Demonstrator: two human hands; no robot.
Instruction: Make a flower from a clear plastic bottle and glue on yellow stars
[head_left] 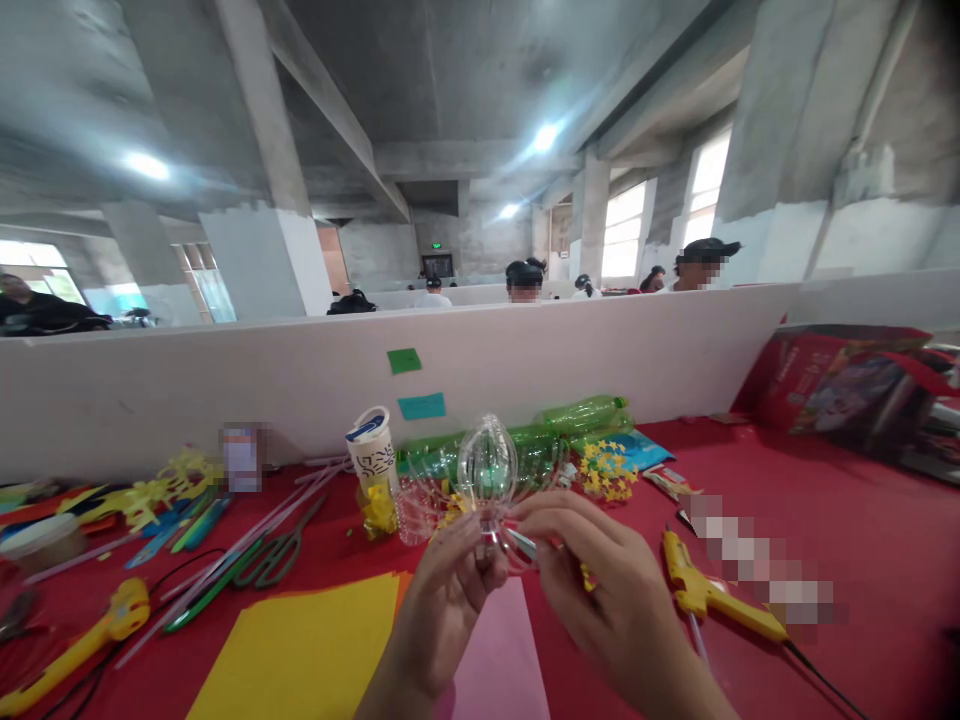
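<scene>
A clear plastic piece cut into thin strips (488, 465), some bowed into an upright bulb and others flaring sideways, is held up over the middle of the red-covered surface (787, 480). The left hand (452, 568) has its grip pinched around the narrow base; the grip of the right hand (600, 570) is closed on a slim, pale grey metallic tool (523, 543) just beside that base. The strips look flimsy, so a hard squeeze could crease them or push the bulb out of shape; the tool, if it slipped on smooth plastic, might nick a strip or the left fingers. Below the hands lie a yellow paper sheet (300, 650) and a pink paper sheet (508, 640). Behind stand a white patterned cup with a blue lid (373, 450) and, lying down, a green transparent plastic bottle (585, 416). To the right is a yellow glue gun (694, 590), whose cord could snag a sleeve; a 2nd yellow glue gun (112, 630) is cut off at the left edge. The fingers hide most of the base, the tool's type is hard to make out, and the clear strips blur into the green plastic behind.
</scene>
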